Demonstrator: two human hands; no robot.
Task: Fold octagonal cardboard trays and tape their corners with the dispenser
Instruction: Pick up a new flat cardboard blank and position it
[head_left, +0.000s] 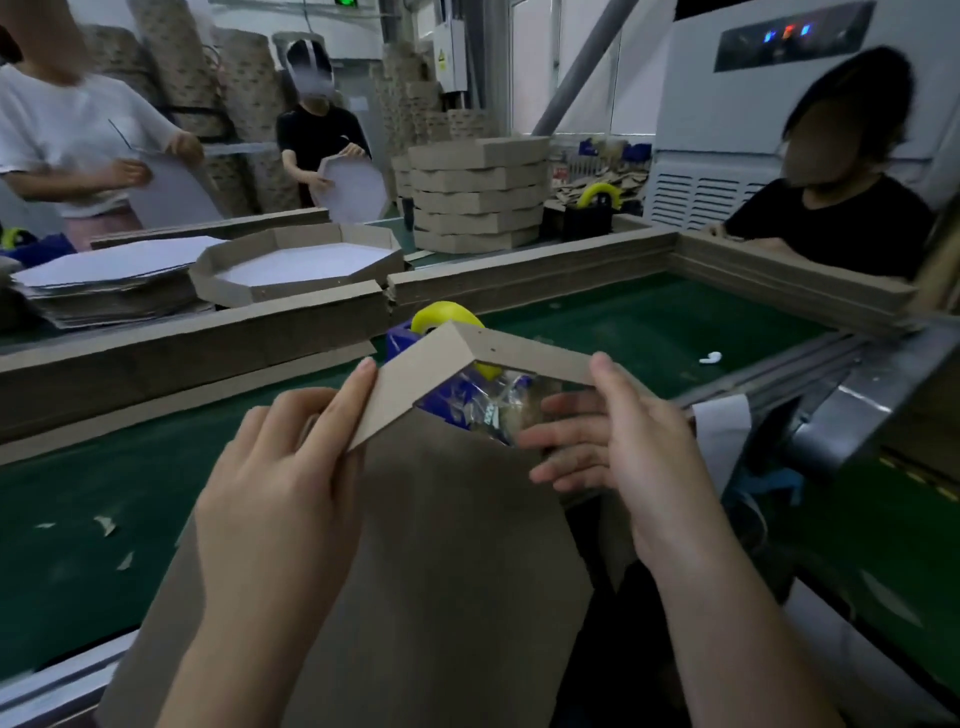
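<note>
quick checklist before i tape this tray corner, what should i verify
1. Flaps closed: ok, left flap and right flap meet at the corner.
2. Grip on left flap: ok, left hand holds it.
3. Grip on right flap: ok, right hand pinches it.
4. Reach: ok, tape dispenser sits just behind the corner.
5. Corner already taped: cannot tell, something shiny shows in the gap.
</note>
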